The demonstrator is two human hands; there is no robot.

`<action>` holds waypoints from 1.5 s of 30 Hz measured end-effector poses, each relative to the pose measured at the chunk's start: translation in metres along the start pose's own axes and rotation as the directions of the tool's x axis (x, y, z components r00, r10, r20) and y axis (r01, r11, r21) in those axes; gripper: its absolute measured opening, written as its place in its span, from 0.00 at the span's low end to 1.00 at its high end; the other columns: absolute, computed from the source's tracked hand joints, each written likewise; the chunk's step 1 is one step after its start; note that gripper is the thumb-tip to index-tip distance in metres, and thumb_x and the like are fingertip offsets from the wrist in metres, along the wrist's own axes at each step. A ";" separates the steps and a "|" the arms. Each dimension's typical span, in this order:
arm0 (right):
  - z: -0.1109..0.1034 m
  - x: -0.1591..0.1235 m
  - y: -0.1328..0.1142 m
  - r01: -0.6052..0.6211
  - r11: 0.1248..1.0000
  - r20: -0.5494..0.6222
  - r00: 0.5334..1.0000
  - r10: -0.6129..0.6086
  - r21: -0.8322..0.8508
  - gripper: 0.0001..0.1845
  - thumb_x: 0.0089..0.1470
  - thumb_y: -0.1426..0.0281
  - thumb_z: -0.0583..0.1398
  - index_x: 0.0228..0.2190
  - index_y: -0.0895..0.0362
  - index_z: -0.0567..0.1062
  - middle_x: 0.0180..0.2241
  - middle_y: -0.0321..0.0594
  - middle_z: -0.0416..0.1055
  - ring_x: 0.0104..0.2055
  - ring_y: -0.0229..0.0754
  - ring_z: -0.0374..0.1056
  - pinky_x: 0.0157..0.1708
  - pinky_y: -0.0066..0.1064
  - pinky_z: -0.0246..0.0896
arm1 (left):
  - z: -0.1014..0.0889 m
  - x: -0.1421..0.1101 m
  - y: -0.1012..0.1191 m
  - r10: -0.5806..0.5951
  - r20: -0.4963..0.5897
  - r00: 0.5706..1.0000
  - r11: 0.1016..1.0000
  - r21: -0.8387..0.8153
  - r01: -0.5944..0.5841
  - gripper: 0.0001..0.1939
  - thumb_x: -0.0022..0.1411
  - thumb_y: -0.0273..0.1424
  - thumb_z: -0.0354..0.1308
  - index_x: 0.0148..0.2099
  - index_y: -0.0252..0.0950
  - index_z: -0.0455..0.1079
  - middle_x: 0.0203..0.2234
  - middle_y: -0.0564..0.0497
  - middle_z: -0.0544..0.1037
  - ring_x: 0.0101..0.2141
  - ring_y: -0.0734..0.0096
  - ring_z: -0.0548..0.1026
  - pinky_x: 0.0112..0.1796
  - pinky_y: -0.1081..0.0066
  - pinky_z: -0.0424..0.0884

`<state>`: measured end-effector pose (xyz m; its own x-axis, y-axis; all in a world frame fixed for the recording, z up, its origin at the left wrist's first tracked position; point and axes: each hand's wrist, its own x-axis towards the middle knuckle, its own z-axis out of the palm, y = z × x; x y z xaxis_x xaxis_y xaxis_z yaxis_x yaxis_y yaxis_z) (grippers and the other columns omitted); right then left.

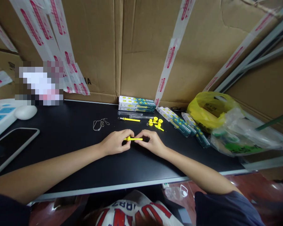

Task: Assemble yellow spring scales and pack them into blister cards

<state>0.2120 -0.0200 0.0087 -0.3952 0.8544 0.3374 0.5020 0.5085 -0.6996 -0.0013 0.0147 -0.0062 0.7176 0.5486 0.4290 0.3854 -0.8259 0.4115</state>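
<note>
Gripping a yellow rod (137, 139) at centre, left hand (116, 142) and right hand (153, 143) show fingers clamped on it; its ends are hard to make out. Phone (11, 149), nine o'clock: cut off. Patch (39, 83), ten o'clock: pixelated. Surface: black table (122, 169). Cardboard (143, 47) stands at twelve, yellow bag (198, 108) at two.

Yellow rod (137, 139) partly behind fingers (141, 144) (ends seemingly hidden); phone (10, 149) cut off at left edge.

Head cam; fwd/down view, fairly near tabletop (122, 171)
</note>
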 end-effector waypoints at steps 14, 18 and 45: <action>0.004 -0.001 0.003 -0.115 0.992 -0.024 0.993 0.116 0.049 0.13 0.51 0.60 0.63 0.26 0.58 0.75 0.23 0.35 0.70 0.24 0.35 0.61 0.24 0.26 0.54 | 0.005 0.002 -0.003 0.133 0.017 0.991 0.981 0.144 -0.134 0.10 0.66 0.31 0.48 0.48 0.37 0.66 0.37 0.50 0.76 0.37 0.67 0.73 0.40 0.67 0.66; 0.002 -0.002 0.004 -0.122 0.991 -0.006 0.993 0.122 0.051 0.13 0.51 0.60 0.63 0.24 0.58 0.73 0.22 0.34 0.69 0.24 0.34 0.60 0.24 0.26 0.54 | 0.007 0.003 -0.005 0.175 0.047 0.984 0.976 0.126 -0.179 0.12 0.69 0.32 0.46 0.49 0.37 0.66 0.36 0.50 0.77 0.37 0.69 0.74 0.40 0.68 0.68; -0.005 0.007 0.011 -0.260 0.913 0.103 0.965 0.240 0.313 0.17 0.48 0.57 0.65 0.26 0.60 0.74 0.21 0.35 0.71 0.23 0.33 0.64 0.27 0.26 0.60 | 0.010 0.002 -0.010 0.225 -0.050 0.973 0.929 0.311 -0.199 0.13 0.70 0.32 0.45 0.49 0.38 0.68 0.29 0.53 0.74 0.31 0.71 0.74 0.34 0.72 0.67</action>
<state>0.2188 -0.0080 0.0070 -0.3400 0.9358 0.0930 0.3207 0.2084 -0.9240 0.0019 0.0232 -0.0175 0.7560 0.3545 0.5503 0.3961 -0.9170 0.0466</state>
